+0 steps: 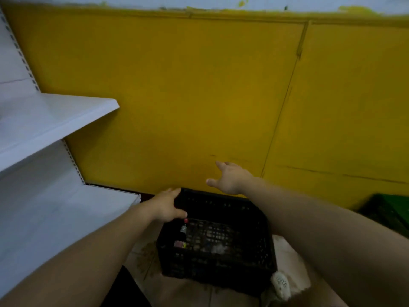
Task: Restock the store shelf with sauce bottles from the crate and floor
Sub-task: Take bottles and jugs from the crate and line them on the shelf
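A black plastic crate (223, 260) stands on the floor against the yellow wall. Inside it, near the left wall, a dark sauce bottle (182, 233) with a red cap stands upright. My left hand (168, 207) grips the crate's far left corner, fingers over the rim. My right hand (230, 177) hovers above the crate's far edge with fingers spread, holding nothing. White store shelves (44, 120) rise at the left, and their boards show no bottles.
A yellow panelled wall (199, 85) fills the background. The lower white shelf board (88, 209) ends just left of the crate. A green crate (389, 209) sits at the far right. A white perforated shoe (281, 284) is on the tiled floor in front of the black crate.
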Demonstrator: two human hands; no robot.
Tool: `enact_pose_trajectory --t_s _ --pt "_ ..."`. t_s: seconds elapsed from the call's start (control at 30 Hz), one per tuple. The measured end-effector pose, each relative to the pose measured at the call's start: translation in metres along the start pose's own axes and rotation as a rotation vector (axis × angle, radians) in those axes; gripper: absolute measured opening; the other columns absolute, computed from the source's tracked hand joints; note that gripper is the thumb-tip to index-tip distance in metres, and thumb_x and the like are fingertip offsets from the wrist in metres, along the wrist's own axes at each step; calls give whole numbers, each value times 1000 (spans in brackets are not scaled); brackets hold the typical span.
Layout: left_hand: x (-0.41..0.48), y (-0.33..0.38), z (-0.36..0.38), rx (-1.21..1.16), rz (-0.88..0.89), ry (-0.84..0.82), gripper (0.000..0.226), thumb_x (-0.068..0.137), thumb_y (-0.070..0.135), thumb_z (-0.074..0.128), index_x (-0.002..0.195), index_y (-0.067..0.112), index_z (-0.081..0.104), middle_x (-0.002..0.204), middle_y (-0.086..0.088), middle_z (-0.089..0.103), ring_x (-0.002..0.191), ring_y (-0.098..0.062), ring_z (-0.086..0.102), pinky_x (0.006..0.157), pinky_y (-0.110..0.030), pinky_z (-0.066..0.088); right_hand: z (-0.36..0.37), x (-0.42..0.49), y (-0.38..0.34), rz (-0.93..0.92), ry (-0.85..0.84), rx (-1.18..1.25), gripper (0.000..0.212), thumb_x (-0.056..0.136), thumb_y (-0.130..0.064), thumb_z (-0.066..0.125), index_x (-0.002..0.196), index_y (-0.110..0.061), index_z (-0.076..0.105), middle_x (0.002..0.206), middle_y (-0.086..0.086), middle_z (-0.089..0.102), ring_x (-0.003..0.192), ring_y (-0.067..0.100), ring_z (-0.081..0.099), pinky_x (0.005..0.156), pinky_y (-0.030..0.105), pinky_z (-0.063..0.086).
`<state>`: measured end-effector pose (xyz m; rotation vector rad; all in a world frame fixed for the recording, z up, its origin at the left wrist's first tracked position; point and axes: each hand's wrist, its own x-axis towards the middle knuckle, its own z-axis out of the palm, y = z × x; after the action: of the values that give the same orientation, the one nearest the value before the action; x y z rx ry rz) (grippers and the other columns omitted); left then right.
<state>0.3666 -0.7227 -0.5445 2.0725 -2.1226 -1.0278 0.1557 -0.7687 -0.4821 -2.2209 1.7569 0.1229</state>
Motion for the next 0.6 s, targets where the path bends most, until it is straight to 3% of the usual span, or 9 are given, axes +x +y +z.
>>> enact_pose_trajectory --t_s 0.23,0.3,0.43,0.6 --pt "90 -26 63 -154 -125 -205 95 85 47 66 153 23 4 160 -1 5 145 -25 17 116 -39 26 83 74 53 48 -282 72 87 92 -68 38 156 -23 0 163 7 5 148 33 15 116 51 23" --pt "115 -34 81 -200 -156 -234 90 88 41 64 154 21 7 158 -2 15 141 -24 28 112 -35 32 110 100 68 52 -340 120 86 93 -67 38 156 -22 0 163 6 4 148 32 13 116 51 22" --pt "164 -54 109 -308 -259 -296 82 94 31 58 154 18 5 158 -5 17 135 -25 39 98 -28 41 162 154 90 106 -458 202 85 94 -64 38 156 -19 0 163 8 3 146 33 20 114 48 28" --pt "233 -100 152 -395 -355 -342 80 88 32 66 152 20 19 149 -8 39 122 -28 51 101 -43 47 236 221 99 162 -545 340 85 94 -64 39 156 -19 0 163 7 6 142 33 30 110 44 34"
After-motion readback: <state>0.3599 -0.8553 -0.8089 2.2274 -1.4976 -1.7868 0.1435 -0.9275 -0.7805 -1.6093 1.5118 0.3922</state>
